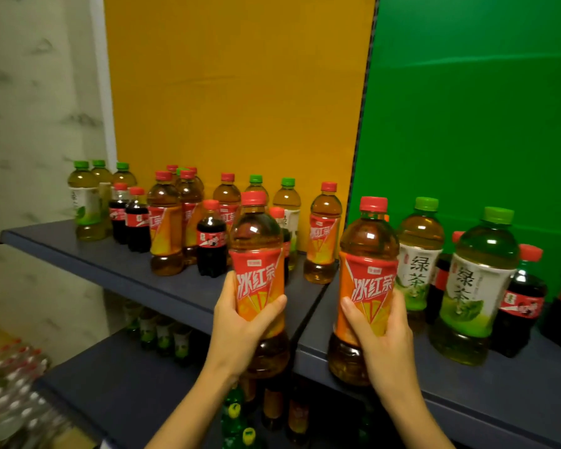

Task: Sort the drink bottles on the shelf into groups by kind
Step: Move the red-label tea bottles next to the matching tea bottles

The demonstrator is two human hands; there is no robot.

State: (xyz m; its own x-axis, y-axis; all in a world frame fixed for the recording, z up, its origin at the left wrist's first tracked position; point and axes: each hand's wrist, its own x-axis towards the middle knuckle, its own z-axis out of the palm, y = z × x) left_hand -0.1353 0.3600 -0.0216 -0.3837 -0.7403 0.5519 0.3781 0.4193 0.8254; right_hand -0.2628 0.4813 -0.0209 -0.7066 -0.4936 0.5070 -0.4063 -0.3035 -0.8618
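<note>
Two red tea bottles are in hand: the left hand (237,328) has fingers and thumb curled round the orange-and-red label of the left red tea bottle (258,254), and the right hand (382,335) grips the right red tea bottle (368,254) the same way, low on its label. Both bottles are upright and red-capped, side by side at the front edge of the shelf (110,257), where its two sections meet. The right one's base overlaps that front edge, and whether it rests on the shelf or hangs just clear of it I cannot tell. Behind the left bottle, before the yellow back panel (234,92), shelved red tea bottles (166,228) stand mixed with small cola bottles (212,244) and green tea bottles (287,202), with a cluster of green-capped ones at the far left corner. On the right section, before the green back panel (483,92), a green tea pair (418,264) stands just beside the right red tea bottle, with more cola bottles tucked between and behind them. The lower shelf (110,384) carries further bottles along its back, too dim to tell by kind.
</note>
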